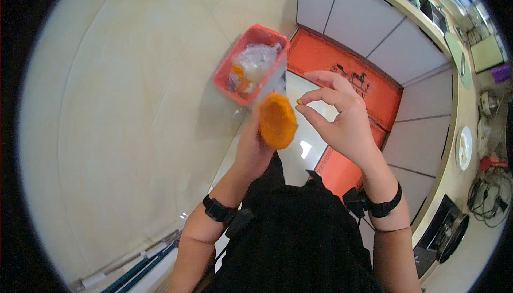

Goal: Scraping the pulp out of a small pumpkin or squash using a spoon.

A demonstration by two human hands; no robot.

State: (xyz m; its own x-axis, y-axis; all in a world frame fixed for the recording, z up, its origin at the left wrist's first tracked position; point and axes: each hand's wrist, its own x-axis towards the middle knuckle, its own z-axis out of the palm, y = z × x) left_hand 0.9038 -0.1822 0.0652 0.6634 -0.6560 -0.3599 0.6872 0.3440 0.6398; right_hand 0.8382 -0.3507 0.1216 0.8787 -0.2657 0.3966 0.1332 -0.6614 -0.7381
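My left hand (pixel 252 144) grips a hollowed piece of orange-fleshed squash, perhaps pumpkin (pixel 277 121), its cut orange side facing up. Just to its right, my right hand (pixel 344 116) pinches a tiny yellowish bit (pixel 299 101) between thumb and index finger, apart from the squash. The other fingers of that hand are loosely curled. Beyond my left hand stands a pink plastic bin (pixel 226 74), lined with a clear bag that holds crumpled plastic and orange scraps.
Red-orange mats (pixel 320 52) lie along the white cabinets (pixel 356 16). On the curved counter at right are a white plate (pixel 464 148), a green cutting board (pixel 457 58), cables (pixel 487 200) and a dark pan (pixel 453 239) over the hob.
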